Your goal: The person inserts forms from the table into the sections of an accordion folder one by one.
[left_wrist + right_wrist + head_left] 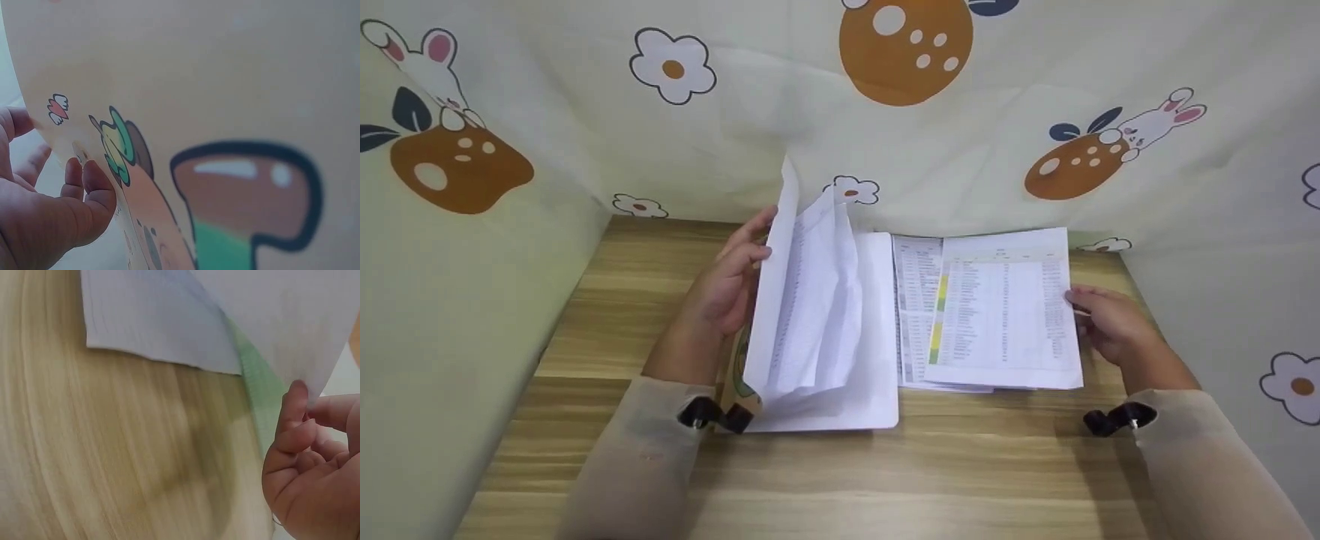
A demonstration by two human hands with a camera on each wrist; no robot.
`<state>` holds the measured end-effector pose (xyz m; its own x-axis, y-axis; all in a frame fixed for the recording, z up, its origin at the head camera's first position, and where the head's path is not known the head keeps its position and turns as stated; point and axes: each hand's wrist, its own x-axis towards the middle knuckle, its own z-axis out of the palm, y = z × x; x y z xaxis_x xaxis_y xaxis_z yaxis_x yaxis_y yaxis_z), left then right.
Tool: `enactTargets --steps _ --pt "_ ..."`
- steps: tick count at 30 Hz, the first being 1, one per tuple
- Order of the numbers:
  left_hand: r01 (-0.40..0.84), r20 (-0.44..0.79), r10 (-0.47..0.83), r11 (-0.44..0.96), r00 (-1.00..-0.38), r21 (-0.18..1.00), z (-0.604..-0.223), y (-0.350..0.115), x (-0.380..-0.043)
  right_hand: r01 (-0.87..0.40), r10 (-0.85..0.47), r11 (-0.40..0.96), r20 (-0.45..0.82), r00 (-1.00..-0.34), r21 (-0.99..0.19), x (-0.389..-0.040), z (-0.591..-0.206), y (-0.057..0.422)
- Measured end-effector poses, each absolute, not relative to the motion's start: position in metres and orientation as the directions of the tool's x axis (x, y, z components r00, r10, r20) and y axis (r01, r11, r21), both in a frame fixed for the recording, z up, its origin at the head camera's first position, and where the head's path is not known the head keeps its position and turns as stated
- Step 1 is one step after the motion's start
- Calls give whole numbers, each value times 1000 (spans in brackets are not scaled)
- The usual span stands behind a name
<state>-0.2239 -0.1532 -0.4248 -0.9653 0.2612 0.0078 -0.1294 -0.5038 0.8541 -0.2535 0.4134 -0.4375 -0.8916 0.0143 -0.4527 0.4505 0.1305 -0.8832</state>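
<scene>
A folder with a white inside (877,337) stands partly open in the middle of the table. Its left cover is raised, and a cartoon print (152,197) on its tan outer face fills the left wrist view. My left hand (716,296) holds that cover by its outer edge. Several loose white sheets (817,300) stand bent between the cover and the folder's base. To the right, my right hand (1114,326) pinches the right edge of a printed sheet (1005,315) with yellow and green marks. This sheet overlaps other printed papers (916,337) beside the folder.
The wood-grain table (997,480) extends in front of the papers. A cream cloth (750,97) with flowers, rabbits and orange fruits hangs behind and at both sides. Black wrist mounts (716,414) sit at both sleeves. A green sheet (256,377) shows beneath the pinched one.
</scene>
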Motion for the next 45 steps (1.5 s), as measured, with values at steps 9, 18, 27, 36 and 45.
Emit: enactTargets --steps 9,18,27,36,45 --pt "-121 19 261 -508 -965 853 -426 -153 -224 384 -117 -85 -374 -920 -919 -240 -420 406" --pt "-131 7 266 -498 -964 857 -424 -151 -225 378 -182 -134 -352 -918 -916 -230 -405 385" --pt "-127 11 266 -497 -964 858 -424 -151 -224 365 -236 -188 -319 -918 -912 -221 -391 355" --pt "-138 13 286 -502 -958 854 -424 -150 -224 296 -262 -244 -231 -937 -924 -215 -388 329" --pt "-142 8 292 -490 -956 860 -423 -150 -223 296 -214 -245 -247 -945 -923 -215 -386 313"
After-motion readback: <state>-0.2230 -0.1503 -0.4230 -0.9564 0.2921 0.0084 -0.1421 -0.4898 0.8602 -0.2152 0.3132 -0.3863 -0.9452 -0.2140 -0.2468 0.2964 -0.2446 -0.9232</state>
